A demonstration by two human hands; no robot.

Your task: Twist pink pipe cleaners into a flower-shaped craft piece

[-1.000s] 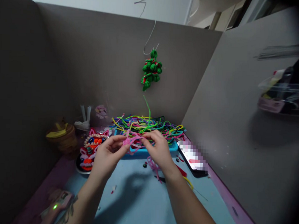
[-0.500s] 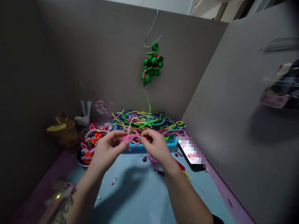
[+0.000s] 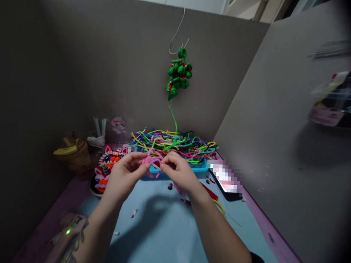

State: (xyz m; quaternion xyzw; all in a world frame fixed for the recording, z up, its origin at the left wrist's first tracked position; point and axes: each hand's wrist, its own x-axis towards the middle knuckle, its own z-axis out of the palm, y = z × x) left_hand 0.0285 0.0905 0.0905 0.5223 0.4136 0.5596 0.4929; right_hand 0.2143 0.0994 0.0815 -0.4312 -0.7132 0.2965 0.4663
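Observation:
Between thumb and fingers, my left hand (image 3: 128, 174) pinches a small piece of pink pipe-cleaner work (image 3: 149, 160), with loops and loose ends sticking out of it. My right hand (image 3: 179, 170) is closed at the piece's right side, thumb and forefinger pinching one of its pink strands. Both hands are raised in front of a blue tray (image 3: 201, 166) heaped with many-coloured pipe cleaners (image 3: 175, 141). Behind my right wrist, more pink pipe-cleaner work (image 3: 180, 189) lies on the table, partly hidden.
A phone (image 3: 225, 184) lies at the right. Left are a bowl of colourful figures (image 3: 106, 171), a brown pot (image 3: 72, 154) and a holder with white sticks (image 3: 98, 138). A green ornament (image 3: 179, 73) hangs from a wire. Small scraps and a red-handled tool (image 3: 210, 192) rest on the blue mat (image 3: 159, 231).
My right hand has shifted slightly left and tilted, and the strands between my hands have changed shape. My left hand keeps its hold on the pink piece.

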